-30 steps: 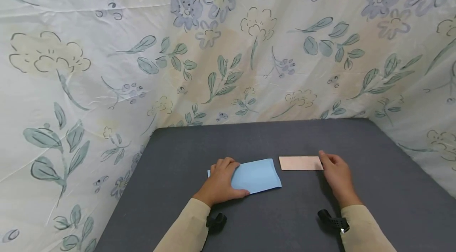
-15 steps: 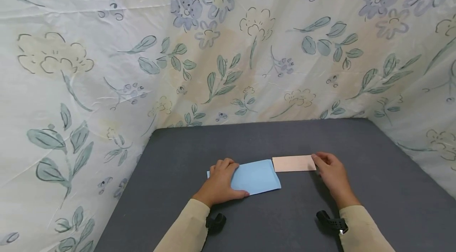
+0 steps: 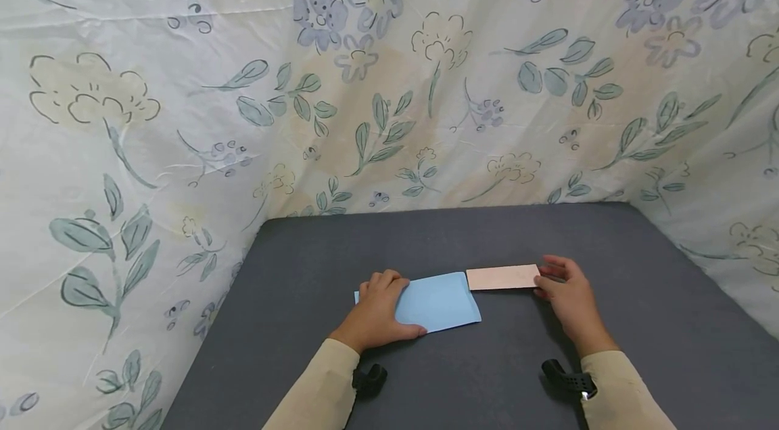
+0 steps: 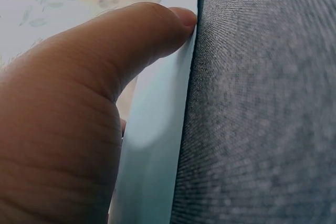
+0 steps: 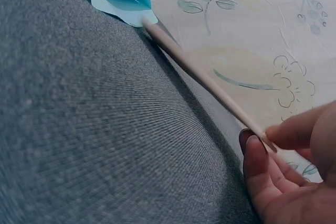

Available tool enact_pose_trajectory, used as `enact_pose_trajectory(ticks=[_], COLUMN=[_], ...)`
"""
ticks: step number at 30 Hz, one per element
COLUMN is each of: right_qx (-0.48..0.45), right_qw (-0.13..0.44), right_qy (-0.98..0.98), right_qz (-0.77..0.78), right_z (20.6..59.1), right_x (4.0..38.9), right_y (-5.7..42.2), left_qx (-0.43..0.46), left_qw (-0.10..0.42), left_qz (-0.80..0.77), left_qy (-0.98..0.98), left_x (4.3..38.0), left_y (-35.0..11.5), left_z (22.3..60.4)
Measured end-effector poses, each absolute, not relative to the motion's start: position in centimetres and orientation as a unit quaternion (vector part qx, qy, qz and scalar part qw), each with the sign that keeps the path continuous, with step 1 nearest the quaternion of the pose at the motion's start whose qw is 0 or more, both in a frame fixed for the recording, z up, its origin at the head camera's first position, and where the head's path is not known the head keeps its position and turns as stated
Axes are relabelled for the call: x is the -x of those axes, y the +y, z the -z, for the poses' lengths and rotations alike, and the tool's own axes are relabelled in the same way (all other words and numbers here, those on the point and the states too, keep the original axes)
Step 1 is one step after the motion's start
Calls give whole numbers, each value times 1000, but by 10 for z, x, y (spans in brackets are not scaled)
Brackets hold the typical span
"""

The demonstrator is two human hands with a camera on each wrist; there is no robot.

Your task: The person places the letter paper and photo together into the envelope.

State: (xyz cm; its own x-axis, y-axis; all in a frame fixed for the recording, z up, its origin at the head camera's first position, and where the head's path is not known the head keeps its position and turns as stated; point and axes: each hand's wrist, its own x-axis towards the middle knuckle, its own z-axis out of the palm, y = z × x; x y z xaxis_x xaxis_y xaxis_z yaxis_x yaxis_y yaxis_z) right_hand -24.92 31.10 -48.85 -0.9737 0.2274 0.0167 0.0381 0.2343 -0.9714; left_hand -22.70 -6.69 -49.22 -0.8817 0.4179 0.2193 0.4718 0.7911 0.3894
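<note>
On the counter [image 3: 456, 383], the left hand [image 3: 377, 312] spanned the envelope [image 3: 438, 301], thumb on its near edge and fingers toward the far one, while the right hand [image 3: 569, 295] pinched the card [image 3: 502, 277] by one end, its other end at the envelope's gaping mouth. The card looked light and stiff, best held by that end; the envelope seemed thin, easily creased. I could read no writing or brand.
</note>
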Motion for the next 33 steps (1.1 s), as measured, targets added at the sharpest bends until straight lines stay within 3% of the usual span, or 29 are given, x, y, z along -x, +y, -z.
enact_pose_trajectory(ticks=[33], right_qx=[78], right_qw=[31], right_qy=[-694], right_qz=[-715], right_z=[483], right_x=[245], right_y=[322], left_qx=[242], left_qw=[77], left_qz=[233], left_qy=[-939], left_x=[228], left_y=[-68], left_z=[493])
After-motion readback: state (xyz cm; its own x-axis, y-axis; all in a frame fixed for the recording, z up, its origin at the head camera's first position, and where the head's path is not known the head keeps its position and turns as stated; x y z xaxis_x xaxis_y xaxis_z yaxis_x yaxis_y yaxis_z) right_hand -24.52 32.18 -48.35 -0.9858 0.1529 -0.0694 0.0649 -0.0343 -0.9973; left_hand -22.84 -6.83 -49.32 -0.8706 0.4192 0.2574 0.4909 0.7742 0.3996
